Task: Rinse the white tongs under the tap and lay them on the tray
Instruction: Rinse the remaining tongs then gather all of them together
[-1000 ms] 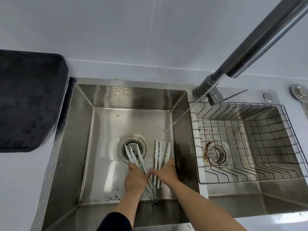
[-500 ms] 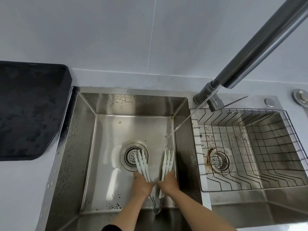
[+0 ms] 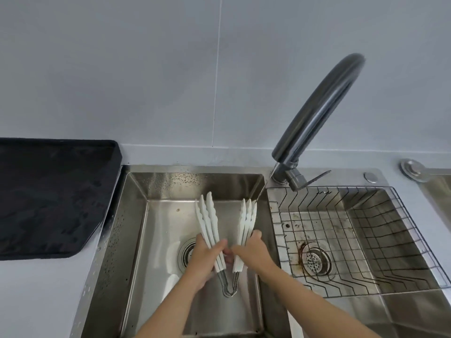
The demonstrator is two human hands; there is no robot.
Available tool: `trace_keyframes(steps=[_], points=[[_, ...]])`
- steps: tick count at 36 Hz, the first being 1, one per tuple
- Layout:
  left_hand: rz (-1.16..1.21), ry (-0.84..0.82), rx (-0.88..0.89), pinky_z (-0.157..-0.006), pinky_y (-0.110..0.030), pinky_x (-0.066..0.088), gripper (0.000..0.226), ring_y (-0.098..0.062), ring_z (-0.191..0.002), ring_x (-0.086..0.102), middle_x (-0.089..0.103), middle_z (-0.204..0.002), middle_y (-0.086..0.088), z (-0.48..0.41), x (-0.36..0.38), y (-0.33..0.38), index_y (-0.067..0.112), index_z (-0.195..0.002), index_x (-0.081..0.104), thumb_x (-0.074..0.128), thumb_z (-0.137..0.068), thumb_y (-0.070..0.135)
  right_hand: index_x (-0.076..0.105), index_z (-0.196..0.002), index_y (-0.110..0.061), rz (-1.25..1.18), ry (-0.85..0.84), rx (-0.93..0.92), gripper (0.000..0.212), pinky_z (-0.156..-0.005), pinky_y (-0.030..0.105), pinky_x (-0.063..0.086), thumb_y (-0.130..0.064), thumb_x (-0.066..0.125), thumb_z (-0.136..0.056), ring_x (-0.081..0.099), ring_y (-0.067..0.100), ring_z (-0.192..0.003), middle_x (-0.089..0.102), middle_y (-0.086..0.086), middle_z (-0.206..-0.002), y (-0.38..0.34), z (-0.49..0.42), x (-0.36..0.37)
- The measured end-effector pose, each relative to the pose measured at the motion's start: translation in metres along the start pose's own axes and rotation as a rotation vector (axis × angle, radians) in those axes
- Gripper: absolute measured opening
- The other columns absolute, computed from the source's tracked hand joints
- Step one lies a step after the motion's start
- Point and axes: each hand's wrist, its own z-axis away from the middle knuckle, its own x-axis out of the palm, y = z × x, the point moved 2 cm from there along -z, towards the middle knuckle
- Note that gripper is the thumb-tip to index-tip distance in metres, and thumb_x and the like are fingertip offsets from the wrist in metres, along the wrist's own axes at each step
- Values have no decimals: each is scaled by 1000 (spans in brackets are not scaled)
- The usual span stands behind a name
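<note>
Left hand [image 3: 203, 258] and right hand [image 3: 253, 252] both got fingers curled round the tongs [image 3: 207, 220], over the sink [image 3: 136, 215].

Even, soft daylight, glare on the steel sink [image 3: 136, 191], tap [image 3: 317, 113] motion-blurred, straight lines bowed toward the edges.

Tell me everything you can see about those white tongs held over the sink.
The white tongs are spread in a V over the left sink basin, tips pointing away from the person. Each arm shows several scalloped, plastic-looking blades stacked together, perhaps nested pairs. Nearest the person the arms join in a metal wire loop. The left hand grips the left arm, the right hand the right. A thin stream from the tap falls by the right tips.
</note>
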Motion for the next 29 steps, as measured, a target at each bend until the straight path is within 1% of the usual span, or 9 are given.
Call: trace_keyframes(steps=[4,8,12,14,17,21,23,26,29], points=[[35,-53,84,-46,-30,54,15,-21,-50,64,59,-68,-15,18,-2,33,10,-96,40,53,-90,4,34,-114,-10,-154,-32,-102,56,-65,19,47,-16,71,-73,56,11,-85,55,5,-102,-22,9,-18],[58,-82,129,-48,-32,55,13,-22,-51,62,59,-62,-13,35,-5,49,8,-97,42,53,-91,6,47,-92,-9,-445,-201,-187,32,-70,28,52,-1,71,-71,58,17,-73,52,9,-81,-40,18,-27],[71,-109,160,-46,-31,51,14,-23,-50,60,58,-59,-12,50,-6,55,11,-96,41,53,-91,7,44,-111,-4,-708,-263,-204,45,-69,30,55,5,68,-74,65,20,-76,57,11,-90,-58,27,-37],[73,-114,167,-45,-31,50,15,-24,-49,59,57,-57,-12,57,-6,56,11,-96,39,53,-91,6,47,-109,-2,-763,-244,-219,37,-62,28,56,7,64,-78,66,18,-72,60,10,-86,-67,31,-44],[68,-121,178,-45,-32,49,18,-25,-47,57,57,-54,-11,65,-7,58,11,-94,38,55,-90,6,50,-108,1,-787,-222,-218,33,-59,30,57,8,63,-79,67,20,-72,64,12,-80,-78,34,-54],[3,-120,201,-52,-36,52,22,-26,-52,59,57,-58,-10,70,-9,64,14,-96,36,56,-90,9,50,-111,0,-727,-222,-248,35,-71,38,58,9,61,-79,68,24,-82,65,13,-93,-88,37,-59],[-37,-117,218,-53,-34,52,22,-26,-54,60,58,-62,-13,71,-10,67,14,-97,35,56,-90,10,47,-113,-1,-723,-227,-266,36,-71,39,58,9,59,-80,68,27,-83,66,15,-96,-93,40,-61],[-73,-124,240,-53,-34,52,26,-26,-54,62,60,-64,-17,73,-11,71,10,-106,35,56,-91,13,46,-102,-9,-713,-246,-278,30,-70,40,56,10,57,-81,67,29,-79,64,17,-92,-101,46,-65],[-72,-125,256,-51,-33,51,23,-25,-55,61,61,-62,-12,77,-11,72,17,-99,33,54,-91,12,48,-97,-7,-733,-265,-239,23,-66,39,56,7,58,-82,65,29,-73,61,16,-84,-109,53,-65]])
